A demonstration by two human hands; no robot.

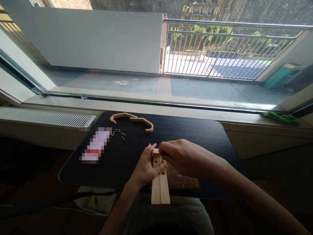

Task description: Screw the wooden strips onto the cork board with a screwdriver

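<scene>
Two pale wooden strips [160, 191] lie side by side at the near edge of the table, with round holes in their upper part. My left hand [144, 168] grips them from the left, its thumb across the top and its fingers along the far side. Above the upper holes my right hand [174, 150] is closed in a pinch; what its fingers hold is hidden. Beneath the strips is a brown board [183, 181] with small marks or holes. Two curved wooden hooks [124, 115] [144, 121] rest at the back of the table.
Several screws [118, 131] lie left of centre on the black table [195, 133]. Beside them is a blurred pinkish packet [97, 143]. A radiator [46, 117] stands at the left, and a green cloth [281, 118] lies on the window sill at the right.
</scene>
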